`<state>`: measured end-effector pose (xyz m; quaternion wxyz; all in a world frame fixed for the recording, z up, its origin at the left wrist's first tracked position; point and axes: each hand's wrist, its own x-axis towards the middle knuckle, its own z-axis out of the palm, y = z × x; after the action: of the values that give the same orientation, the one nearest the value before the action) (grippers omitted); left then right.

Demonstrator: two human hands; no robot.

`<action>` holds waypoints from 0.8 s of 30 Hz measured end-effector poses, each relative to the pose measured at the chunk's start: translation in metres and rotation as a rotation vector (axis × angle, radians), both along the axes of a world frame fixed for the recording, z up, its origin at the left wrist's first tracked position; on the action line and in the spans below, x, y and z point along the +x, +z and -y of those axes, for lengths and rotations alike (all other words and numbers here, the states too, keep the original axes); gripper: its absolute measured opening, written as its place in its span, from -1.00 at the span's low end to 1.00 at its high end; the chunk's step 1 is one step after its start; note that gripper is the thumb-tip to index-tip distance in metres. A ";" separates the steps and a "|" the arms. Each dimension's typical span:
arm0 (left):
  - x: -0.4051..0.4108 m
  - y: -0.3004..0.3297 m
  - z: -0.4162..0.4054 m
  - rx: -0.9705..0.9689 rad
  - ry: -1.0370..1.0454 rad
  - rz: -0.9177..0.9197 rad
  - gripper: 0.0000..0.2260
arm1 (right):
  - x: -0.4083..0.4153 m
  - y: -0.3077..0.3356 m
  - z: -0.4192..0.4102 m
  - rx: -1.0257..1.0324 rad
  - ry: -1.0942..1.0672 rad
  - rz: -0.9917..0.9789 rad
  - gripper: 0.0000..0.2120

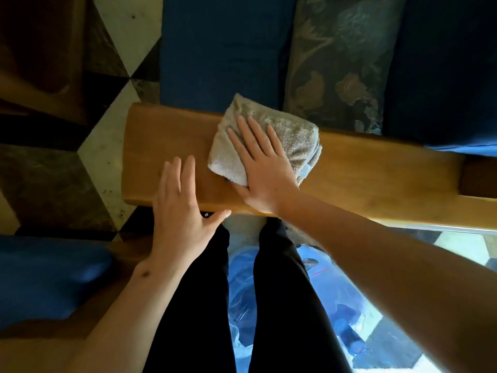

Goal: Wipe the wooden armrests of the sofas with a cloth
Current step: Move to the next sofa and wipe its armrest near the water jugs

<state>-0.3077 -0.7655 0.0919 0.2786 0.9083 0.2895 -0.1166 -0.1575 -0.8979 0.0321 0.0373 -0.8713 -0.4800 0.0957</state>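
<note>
From the head camera we look down on a wide wooden armrest where our right hand lies flat on a folded grey terry cloth, fingers straight and spread, pressing it against the middle of the wood without gripping it. Our left hand rests just beside the cloth on the armrest's near edge, fingers straight and holding nothing, thumb out along the edge. Beyond the armrest we see a blue seat cushion and a floral pillow, with our dark trousers below.
</note>
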 end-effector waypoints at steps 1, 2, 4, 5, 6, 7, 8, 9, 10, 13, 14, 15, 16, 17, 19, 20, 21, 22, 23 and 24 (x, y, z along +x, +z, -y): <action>0.002 0.001 0.002 0.015 -0.035 -0.032 0.02 | 0.005 0.000 0.011 0.002 0.079 -0.018 -0.23; 0.007 0.001 0.008 0.035 -0.073 -0.059 0.01 | 0.013 0.000 0.028 0.009 0.131 -0.028 -0.23; 0.017 0.003 0.021 0.070 -0.136 -0.091 -0.04 | 0.026 -0.002 0.059 0.014 0.189 -0.028 -0.22; 0.024 0.004 0.030 0.088 -0.169 -0.092 -0.07 | 0.032 -0.003 0.076 0.015 0.200 -0.029 -0.21; 0.029 0.004 0.037 0.098 -0.187 -0.084 -0.10 | 0.035 -0.003 0.090 0.009 0.206 -0.026 -0.20; 0.039 0.005 0.049 0.110 -0.215 -0.079 -0.12 | 0.040 -0.003 0.110 0.004 0.197 -0.026 -0.19; 0.049 0.005 0.061 0.113 -0.244 -0.071 -0.13 | 0.044 -0.004 0.128 -0.001 0.188 -0.020 -0.18; 0.057 0.006 0.073 0.114 -0.268 -0.070 -0.13 | 0.048 -0.004 0.145 -0.006 0.185 -0.013 -0.18; 0.064 0.005 0.082 0.113 -0.292 -0.071 -0.13 | 0.050 -0.004 0.162 -0.012 0.177 -0.009 -0.17; 0.094 0.002 0.114 0.148 -0.337 -0.102 -0.08 | 0.065 -0.007 0.217 -0.008 0.171 -0.009 -0.19; 0.104 -0.001 0.122 0.160 -0.343 -0.110 -0.06 | 0.072 -0.007 0.236 -0.005 0.171 -0.009 -0.20; 0.112 -0.004 0.127 0.163 -0.343 -0.125 -0.05 | 0.077 -0.007 0.254 0.002 0.171 -0.008 -0.21; 0.116 -0.006 0.129 0.167 -0.335 -0.138 -0.03 | 0.081 -0.006 0.270 0.007 0.164 -0.009 -0.21; 0.123 -0.008 0.135 0.171 -0.333 -0.156 0.00 | 0.086 -0.005 0.290 0.009 0.140 -0.009 -0.21; 0.132 -0.010 0.146 0.191 -0.312 -0.186 0.05 | 0.095 -0.002 0.322 0.019 0.039 -0.007 -0.21; 0.133 -0.010 0.149 0.199 -0.297 -0.196 0.08 | 0.096 -0.002 0.331 0.046 -0.033 -0.002 -0.22; 0.134 -0.011 0.152 0.210 -0.284 -0.204 0.11 | 0.095 -0.003 0.339 0.085 -0.122 0.008 -0.25; 0.135 -0.012 0.153 0.218 -0.269 -0.204 0.14 | 0.092 -0.004 0.342 0.130 -0.228 0.018 -0.28; 0.135 -0.013 0.152 0.224 -0.252 -0.197 0.17 | 0.087 -0.005 0.340 0.166 -0.347 0.028 -0.29; 0.134 -0.013 0.150 0.225 -0.244 -0.182 0.18 | 0.078 -0.006 0.335 0.187 -0.483 0.027 -0.29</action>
<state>-0.1737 -0.9156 0.0786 0.1317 0.9478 0.2124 -0.1979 -0.0797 -1.2327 0.0266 0.1329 -0.9545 -0.2654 0.0274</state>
